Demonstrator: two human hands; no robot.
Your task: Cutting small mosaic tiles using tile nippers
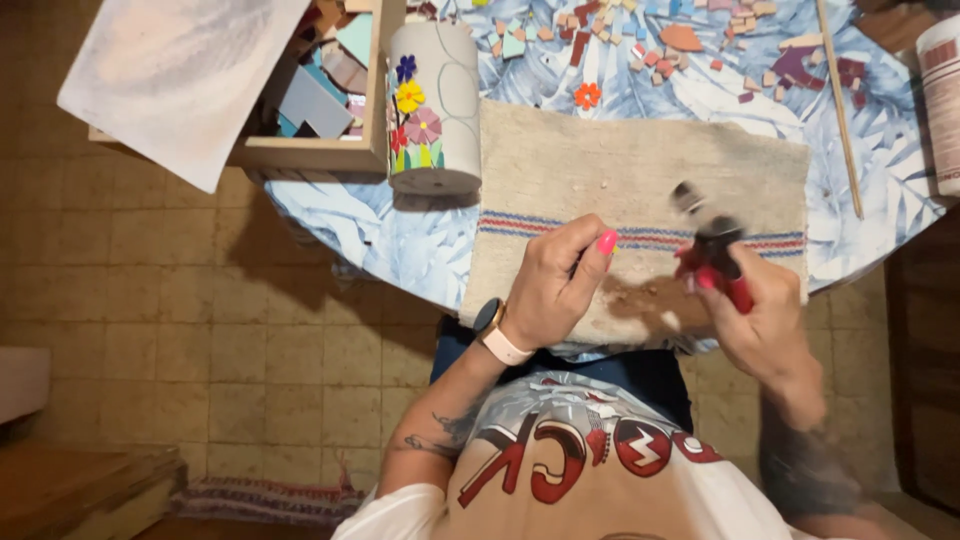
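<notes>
Red-handled nippers being gripped in closed right hand, raised over cloth. Small piece, hidden, being pinched in curled left hand beside them. Cloth being used for catching chips; flowered vase, tile box behind.

Left hand curled closed; right hand fisted in tight grip, blurred.

Round table with blue leaf-patterned cover. Far left: wooden tray of tile offcuts, a pale sheet lying across it. Just right of the tray: cylindrical vase with mosaic flowers. Far side: loose tile fragments. Right: thin wooden stick, white container. Tan tiled floor.
</notes>
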